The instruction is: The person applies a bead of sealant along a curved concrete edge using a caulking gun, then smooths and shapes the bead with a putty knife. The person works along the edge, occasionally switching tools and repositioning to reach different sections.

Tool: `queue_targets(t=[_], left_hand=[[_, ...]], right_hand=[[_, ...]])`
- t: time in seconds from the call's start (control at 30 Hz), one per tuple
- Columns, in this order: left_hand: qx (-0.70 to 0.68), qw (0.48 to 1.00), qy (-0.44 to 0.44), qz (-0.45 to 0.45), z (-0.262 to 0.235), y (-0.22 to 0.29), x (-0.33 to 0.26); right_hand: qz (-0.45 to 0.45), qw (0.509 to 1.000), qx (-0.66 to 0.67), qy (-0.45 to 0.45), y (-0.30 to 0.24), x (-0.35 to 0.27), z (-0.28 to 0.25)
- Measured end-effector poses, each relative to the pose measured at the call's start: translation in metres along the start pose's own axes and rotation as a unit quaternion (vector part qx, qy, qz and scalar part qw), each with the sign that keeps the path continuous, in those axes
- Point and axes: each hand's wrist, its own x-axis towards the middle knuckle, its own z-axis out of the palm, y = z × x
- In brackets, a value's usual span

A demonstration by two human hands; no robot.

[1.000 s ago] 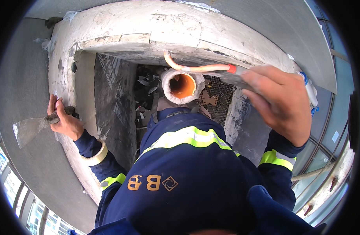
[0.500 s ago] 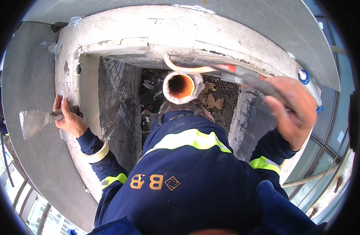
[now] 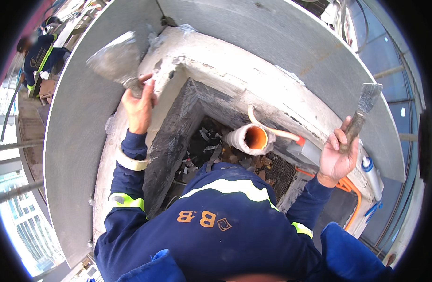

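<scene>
Steel trowel (image 3: 116, 58) raised in left hand (image 3: 140, 105); right hand (image 3: 337, 155) lifts scraper (image 3: 361, 113).

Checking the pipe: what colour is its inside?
Orange inside the pipe, with a pale grey outer coating; head view.

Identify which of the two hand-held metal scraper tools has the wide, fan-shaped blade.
The grey trowel-like scraper in the left hand, raised over the concrete ledge. The one in the right hand is a narrow, straight blade.
</scene>
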Motion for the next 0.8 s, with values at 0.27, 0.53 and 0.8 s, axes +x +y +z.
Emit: queue_targets(t=[0.27,0.53,0.8], left_hand=[[-0.123,0.962,-0.181,-0.161,0.038,0.031,-0.066],[-0.148,0.96,-0.164,-0.17,0.023,0.019,-0.061],[-0.131,0.986,-0.068,-0.075,-0.007,0.006,-0.008]], right_hand=[[0.081,0.947,-0.301,-0.073,0.073,-0.019,0.057],[0.021,0.844,-0.532,-0.069,0.101,-0.007,0.078],[0.08,0.744,-0.644,-0.156,0.117,0.025,0.088]])
